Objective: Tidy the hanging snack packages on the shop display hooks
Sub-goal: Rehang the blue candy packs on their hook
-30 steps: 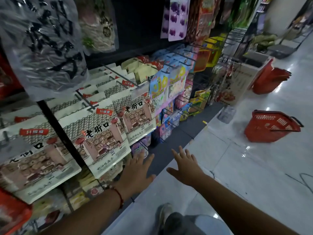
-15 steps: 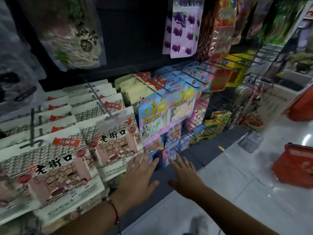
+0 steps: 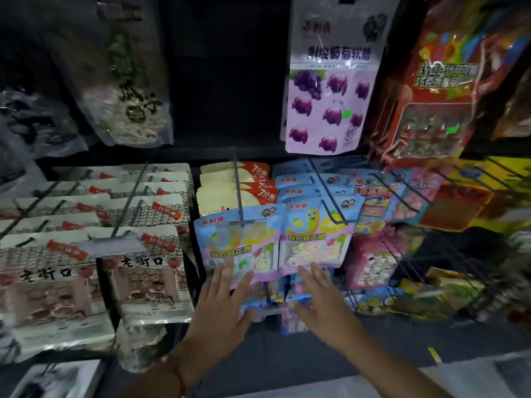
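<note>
Hands: our left hand and right hand are both spread wide with straight fingers, holding nothing.
Left fingers: the tips lie over the lower edge of the left marshmallow bag; whether they press it or only hover we cannot tell.
Right fingers: the tips sit at the bottom edge of the right marshmallow bag, which hangs just beside the left one, their side edges nearly touching.
Above the fingers: each bag hangs from a wire hook with more bags of the same kind stacked behind it.
Left of the fingers: rows of grey biscuit bags on their own hooks, apart from our hands.
Below the fingers: smaller blue packets on a lower hook, partly hidden by our palms.
Weight: we judge the marshmallow bags very light, puffed with air, and quick to swing on the hook at a small push.
Stiffness: thin soft plastic that will crumple and give under pressure; the contents are soft too, so little to break.
Slip: the glossy film looks slick, so flat palms may slide over it.
Where to hold: we would pinch the lower corners or the sealed side edges, thumb in front and fingers behind, to square each bag.
Caution: a hard tug could tear the hang hole at the top.
</note>
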